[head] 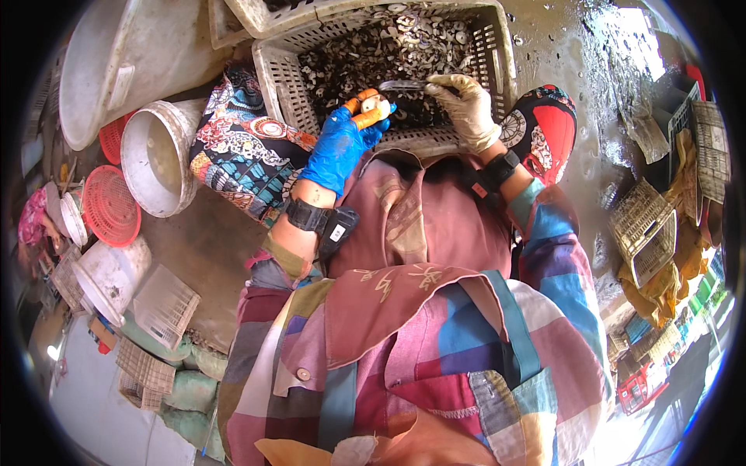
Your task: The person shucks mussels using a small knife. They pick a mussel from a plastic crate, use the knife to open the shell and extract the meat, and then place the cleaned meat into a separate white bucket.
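Observation:
My left hand (341,143) wears a blue glove with orange covers on some fingers. Between its fingertips is a small, pale, rounded piece (373,106), too small to identify for certain. My right hand (469,113), in a cream glove, grips a small knife (402,85) whose blade points left, just above and apart from the pale piece. Both hands are over the near part of a dirty white plastic crate (502,64). Inside the crate lies a layer of dark and pale cut scraps (402,43). The knife's handle is mostly hidden by my fingers.
At left stand a large pale tub (93,76), a white bucket (160,157) and a red plastic colander (111,205). Another person (38,218) is at the far left. Slatted crates (644,233) stand at right by wet concrete floor (548,52).

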Available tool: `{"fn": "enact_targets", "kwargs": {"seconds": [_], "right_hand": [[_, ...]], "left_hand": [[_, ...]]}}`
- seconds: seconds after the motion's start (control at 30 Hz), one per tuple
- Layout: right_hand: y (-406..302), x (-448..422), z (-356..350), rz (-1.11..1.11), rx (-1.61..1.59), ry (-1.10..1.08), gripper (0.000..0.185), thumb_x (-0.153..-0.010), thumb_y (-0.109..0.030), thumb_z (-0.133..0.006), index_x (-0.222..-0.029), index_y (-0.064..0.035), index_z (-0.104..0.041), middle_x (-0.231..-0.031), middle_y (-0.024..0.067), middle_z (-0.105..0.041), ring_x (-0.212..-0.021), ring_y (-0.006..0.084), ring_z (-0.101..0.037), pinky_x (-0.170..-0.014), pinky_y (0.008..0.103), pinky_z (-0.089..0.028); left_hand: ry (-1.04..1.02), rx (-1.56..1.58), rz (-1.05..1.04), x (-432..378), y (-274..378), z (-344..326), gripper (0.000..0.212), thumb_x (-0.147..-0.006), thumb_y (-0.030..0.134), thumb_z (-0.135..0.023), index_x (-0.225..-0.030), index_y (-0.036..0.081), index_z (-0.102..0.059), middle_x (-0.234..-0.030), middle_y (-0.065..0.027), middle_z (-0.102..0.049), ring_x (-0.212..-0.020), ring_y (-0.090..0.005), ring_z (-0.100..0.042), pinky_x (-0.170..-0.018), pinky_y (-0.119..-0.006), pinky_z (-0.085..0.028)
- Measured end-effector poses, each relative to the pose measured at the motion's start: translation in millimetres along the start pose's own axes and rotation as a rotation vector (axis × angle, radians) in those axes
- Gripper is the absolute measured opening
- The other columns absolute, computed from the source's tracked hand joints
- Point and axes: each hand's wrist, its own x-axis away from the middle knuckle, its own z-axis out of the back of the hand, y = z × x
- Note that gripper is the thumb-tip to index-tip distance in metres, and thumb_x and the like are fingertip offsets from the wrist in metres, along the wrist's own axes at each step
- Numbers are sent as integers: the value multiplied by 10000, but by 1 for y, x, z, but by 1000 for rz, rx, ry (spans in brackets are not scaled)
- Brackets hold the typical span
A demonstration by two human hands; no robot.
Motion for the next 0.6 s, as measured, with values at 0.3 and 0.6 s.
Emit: {"fn": "enact_targets", "kwargs": {"seconds": [0.3,0.6], "right_hand": [[1,10,-11,9,-26,-8,150,-723,-108,-709,-853,-44,-669,-799,75,-648,-724,161,-605,-683,263,-474],[7,6,0,-166,-165,4,154,-752,-96,-694,-871,-9,-652,-846,36,-644,-750,83,-573,-700,207,-464]], "left_hand": [[30,25,45,-2,-5,0,253,-864,41,-485,-1098,-40,-534,-1061,-161,-581,-964,-247,-580,-802,-300,-509],[-24,93,62,-3,-1,5,224,-835,25,-541,-1055,-17,-553,-1043,-150,-588,-985,-249,-570,-827,-309,-493]]}}
